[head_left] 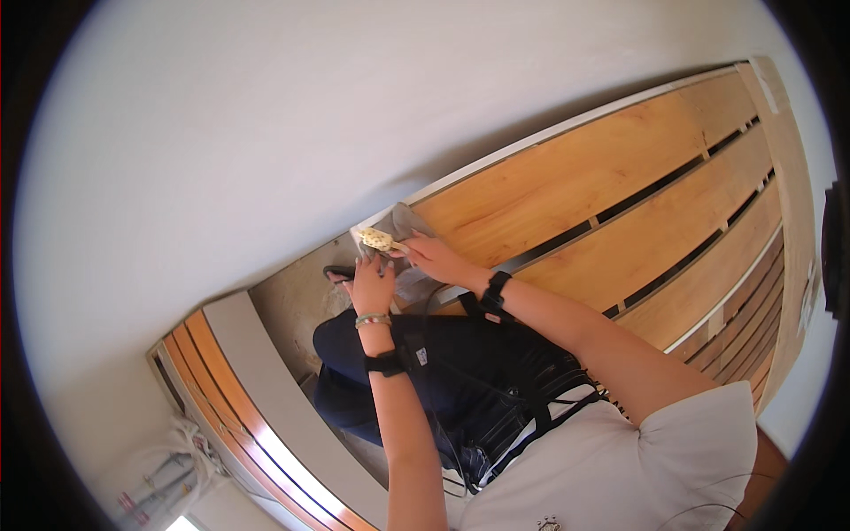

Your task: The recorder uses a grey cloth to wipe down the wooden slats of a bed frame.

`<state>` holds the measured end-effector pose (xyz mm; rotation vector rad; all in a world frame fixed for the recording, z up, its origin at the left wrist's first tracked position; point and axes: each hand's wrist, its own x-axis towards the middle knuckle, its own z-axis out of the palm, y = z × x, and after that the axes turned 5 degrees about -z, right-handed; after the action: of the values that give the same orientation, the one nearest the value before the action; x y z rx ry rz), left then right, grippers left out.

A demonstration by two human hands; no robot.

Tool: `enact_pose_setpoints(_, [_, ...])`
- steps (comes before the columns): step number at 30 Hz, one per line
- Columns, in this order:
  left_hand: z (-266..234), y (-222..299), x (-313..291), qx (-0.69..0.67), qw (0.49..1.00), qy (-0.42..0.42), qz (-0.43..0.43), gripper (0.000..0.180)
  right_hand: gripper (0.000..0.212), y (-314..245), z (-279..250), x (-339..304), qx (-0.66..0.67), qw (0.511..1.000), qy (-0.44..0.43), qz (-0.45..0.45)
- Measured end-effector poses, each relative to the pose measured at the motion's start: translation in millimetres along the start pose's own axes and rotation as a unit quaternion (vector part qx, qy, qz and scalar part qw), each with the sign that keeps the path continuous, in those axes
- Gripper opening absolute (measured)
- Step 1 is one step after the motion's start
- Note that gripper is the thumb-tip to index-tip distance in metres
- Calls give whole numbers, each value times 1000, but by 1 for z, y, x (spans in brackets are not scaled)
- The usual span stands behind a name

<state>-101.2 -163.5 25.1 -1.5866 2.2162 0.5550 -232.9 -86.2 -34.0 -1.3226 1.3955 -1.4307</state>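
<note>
While both hands meet at the near corner of the wooden bed frame [620, 177], the left hand [373, 285] is raised with its fingers spread loosely apart, its fingertips touching a small yellowish sponge [376, 239] that sits right at that corner, against the white rail [531, 142] along the wall-side edge. Just beside it, the right hand [434, 257] lies on the frame's end slat, fingers stretched forward and close together, resting on what seems to be a grey cloth [409, 221]; whether it grips the cloth cannot be told from this angle. Both wrists carry black bands. Below the hands a sandal [338, 273] shows on the bare floor [292, 310], next to the person's dark trousers, and a grey-topped striped board [257, 389] runs along the floor's near edge
</note>
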Motion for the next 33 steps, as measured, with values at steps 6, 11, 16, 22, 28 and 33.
enact_pose_setpoints(6, [15,-35,-6,-357,932,-45,36,56,18,3,14,9,-44,998,-14,31])
enact_pose_setpoints(11, [23,50,-1,-284,940,-69,177,61,21,12,-54,-19,-147,988,22,38])
enact_pose_setpoints(16, [61,70,12,-361,892,-28,269,55,31,-31,-109,-37,11,995,48,85])
enact_pose_setpoints(22, [55,38,17,-792,525,-270,154,48,31,-149,-118,-42,0,999,4,49])
enact_pose_setpoints(28, [59,36,16,-812,498,-274,131,45,29,-209,-92,-42,-103,992,-50,-58])
enact_pose_setpoints(33, [55,33,9,-814,487,-284,138,46,22,-224,-87,-46,-108,971,-47,-210])
